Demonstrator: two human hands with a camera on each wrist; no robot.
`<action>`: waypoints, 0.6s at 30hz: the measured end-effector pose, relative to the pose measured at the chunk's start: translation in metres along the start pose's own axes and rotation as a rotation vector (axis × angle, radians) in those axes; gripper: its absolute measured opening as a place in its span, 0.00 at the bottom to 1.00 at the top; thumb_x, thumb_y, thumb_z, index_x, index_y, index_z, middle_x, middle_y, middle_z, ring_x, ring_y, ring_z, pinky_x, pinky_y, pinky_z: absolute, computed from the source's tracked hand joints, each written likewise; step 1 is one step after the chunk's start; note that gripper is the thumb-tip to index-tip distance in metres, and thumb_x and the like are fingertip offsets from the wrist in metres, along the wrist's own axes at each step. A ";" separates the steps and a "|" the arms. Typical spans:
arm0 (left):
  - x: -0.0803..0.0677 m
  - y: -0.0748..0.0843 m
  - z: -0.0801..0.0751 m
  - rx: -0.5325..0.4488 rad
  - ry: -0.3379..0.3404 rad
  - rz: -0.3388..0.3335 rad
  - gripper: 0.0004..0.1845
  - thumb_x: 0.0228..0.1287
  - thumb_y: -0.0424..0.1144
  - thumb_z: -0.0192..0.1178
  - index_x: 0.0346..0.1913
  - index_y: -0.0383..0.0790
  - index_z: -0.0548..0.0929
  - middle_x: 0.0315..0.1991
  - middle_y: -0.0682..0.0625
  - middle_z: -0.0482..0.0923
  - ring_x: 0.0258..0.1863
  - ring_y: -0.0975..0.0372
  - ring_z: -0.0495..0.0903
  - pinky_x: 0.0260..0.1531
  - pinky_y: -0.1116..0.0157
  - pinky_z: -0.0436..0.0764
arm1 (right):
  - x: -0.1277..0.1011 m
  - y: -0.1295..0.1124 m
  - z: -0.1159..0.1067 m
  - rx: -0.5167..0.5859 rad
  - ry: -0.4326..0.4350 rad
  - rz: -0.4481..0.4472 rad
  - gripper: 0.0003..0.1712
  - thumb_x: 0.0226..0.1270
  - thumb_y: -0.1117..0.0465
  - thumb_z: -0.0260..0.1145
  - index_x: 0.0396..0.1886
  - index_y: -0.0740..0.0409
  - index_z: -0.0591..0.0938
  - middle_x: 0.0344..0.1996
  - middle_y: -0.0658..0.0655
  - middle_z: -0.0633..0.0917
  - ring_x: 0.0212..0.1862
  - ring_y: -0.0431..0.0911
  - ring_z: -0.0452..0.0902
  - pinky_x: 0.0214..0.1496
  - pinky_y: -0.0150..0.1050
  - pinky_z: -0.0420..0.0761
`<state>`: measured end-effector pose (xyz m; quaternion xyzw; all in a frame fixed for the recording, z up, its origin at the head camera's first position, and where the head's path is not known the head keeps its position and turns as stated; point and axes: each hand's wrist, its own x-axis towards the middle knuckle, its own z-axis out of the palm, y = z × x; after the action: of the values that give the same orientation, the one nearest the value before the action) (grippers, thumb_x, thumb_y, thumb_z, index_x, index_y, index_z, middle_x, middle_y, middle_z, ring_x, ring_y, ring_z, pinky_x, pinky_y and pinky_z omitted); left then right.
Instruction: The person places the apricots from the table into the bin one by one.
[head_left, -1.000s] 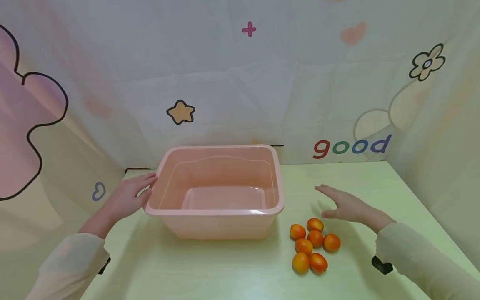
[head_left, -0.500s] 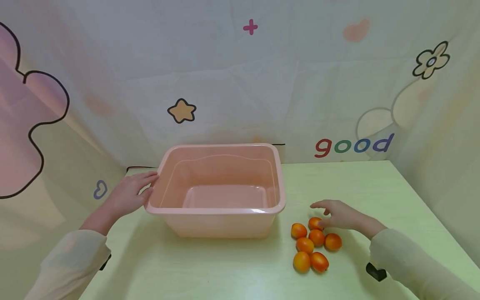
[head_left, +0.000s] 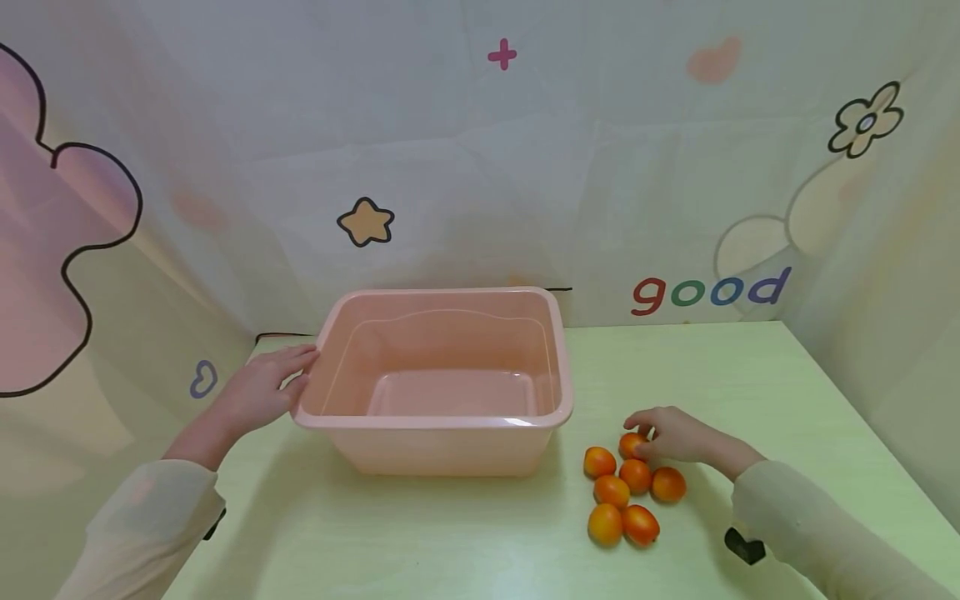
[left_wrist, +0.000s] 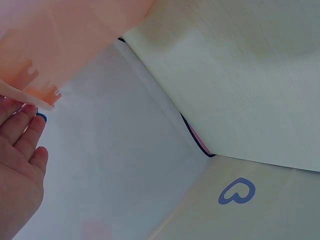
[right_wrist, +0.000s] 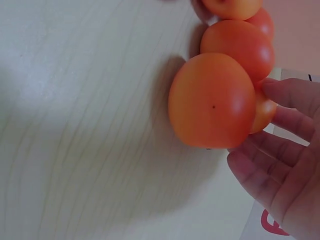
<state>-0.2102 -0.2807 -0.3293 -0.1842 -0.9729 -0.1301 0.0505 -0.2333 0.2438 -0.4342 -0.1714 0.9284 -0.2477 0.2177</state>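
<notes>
A pink plastic basin (head_left: 450, 446) stands on the pale green table, nothing inside it. My left hand (head_left: 264, 390) touches its left rim, fingers extended; the left wrist view shows those fingers (left_wrist: 22, 132) just under the rim. To the basin's right lies a cluster of several orange-red tomatoes (head_left: 612, 492). At the far side of the cluster my right hand (head_left: 675, 435) has thumb and curled fingers around one tomato (head_left: 632, 445). In the right wrist view that tomato (right_wrist: 263, 112) is partly hidden behind a nearer tomato (right_wrist: 212, 102).
Printed cloth (head_left: 465, 167) hangs behind and beside the table. The table (head_left: 465, 542) extends in front of the basin and to the right of the tomatoes, where its right edge shows.
My right hand has come down and left from above the table to the farthest tomato, and its fingers have closed around it. The left hand stays at the basin rim.
</notes>
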 end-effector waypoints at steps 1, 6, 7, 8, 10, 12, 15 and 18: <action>0.000 0.000 0.000 -0.003 -0.002 -0.003 0.23 0.62 0.36 0.48 0.60 0.32 0.66 0.61 0.36 0.63 0.58 0.40 0.63 0.54 0.41 0.62 | 0.000 0.000 0.000 -0.001 0.000 -0.007 0.20 0.56 0.61 0.62 0.48 0.62 0.76 0.39 0.56 0.80 0.39 0.46 0.73 0.46 0.47 0.77; 0.000 0.000 0.000 -0.010 -0.012 -0.020 0.24 0.62 0.37 0.48 0.61 0.33 0.66 0.62 0.36 0.63 0.58 0.40 0.62 0.53 0.41 0.62 | 0.002 -0.002 0.000 -0.002 0.008 -0.009 0.17 0.55 0.62 0.62 0.45 0.62 0.78 0.37 0.54 0.80 0.39 0.46 0.72 0.47 0.47 0.76; 0.000 0.000 0.000 -0.010 -0.013 -0.022 0.24 0.63 0.37 0.48 0.61 0.33 0.66 0.62 0.37 0.62 0.59 0.40 0.62 0.53 0.41 0.62 | 0.002 -0.003 0.000 -0.005 0.009 -0.011 0.16 0.55 0.63 0.62 0.45 0.62 0.78 0.37 0.54 0.80 0.39 0.46 0.72 0.46 0.47 0.76; 0.000 0.000 0.000 -0.009 -0.013 -0.024 0.24 0.63 0.37 0.48 0.61 0.33 0.66 0.62 0.37 0.62 0.59 0.40 0.62 0.54 0.41 0.62 | 0.002 -0.003 0.000 -0.006 0.010 -0.009 0.16 0.55 0.63 0.62 0.45 0.62 0.78 0.37 0.54 0.80 0.39 0.46 0.72 0.46 0.46 0.76; 0.001 -0.001 0.001 -0.010 -0.012 -0.025 0.24 0.63 0.37 0.49 0.61 0.33 0.66 0.62 0.37 0.63 0.59 0.41 0.62 0.53 0.41 0.62 | 0.003 -0.004 0.000 -0.005 0.009 -0.008 0.16 0.55 0.64 0.62 0.44 0.63 0.78 0.36 0.53 0.80 0.38 0.45 0.72 0.46 0.46 0.76; 0.001 -0.001 0.001 -0.012 -0.011 -0.025 0.24 0.63 0.37 0.49 0.61 0.34 0.66 0.62 0.37 0.63 0.59 0.41 0.62 0.53 0.41 0.63 | 0.003 -0.004 -0.001 -0.006 0.009 -0.006 0.16 0.54 0.64 0.62 0.44 0.62 0.78 0.35 0.53 0.80 0.38 0.45 0.72 0.45 0.45 0.77; 0.001 -0.002 0.002 -0.011 -0.010 -0.024 0.24 0.63 0.37 0.49 0.61 0.34 0.66 0.62 0.37 0.63 0.59 0.41 0.62 0.53 0.41 0.63 | 0.003 -0.005 -0.004 -0.011 0.014 -0.012 0.17 0.53 0.65 0.62 0.44 0.63 0.78 0.35 0.53 0.81 0.37 0.45 0.71 0.44 0.43 0.77; 0.001 -0.003 0.003 -0.004 -0.007 -0.019 0.24 0.62 0.36 0.49 0.61 0.33 0.66 0.61 0.37 0.63 0.59 0.41 0.62 0.54 0.41 0.63 | 0.002 -0.007 -0.011 0.002 0.028 -0.010 0.18 0.52 0.65 0.63 0.45 0.64 0.78 0.35 0.53 0.81 0.36 0.44 0.72 0.43 0.42 0.78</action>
<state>-0.2128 -0.2826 -0.3324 -0.1756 -0.9745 -0.1319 0.0455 -0.2393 0.2415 -0.4231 -0.1725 0.9302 -0.2519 0.2037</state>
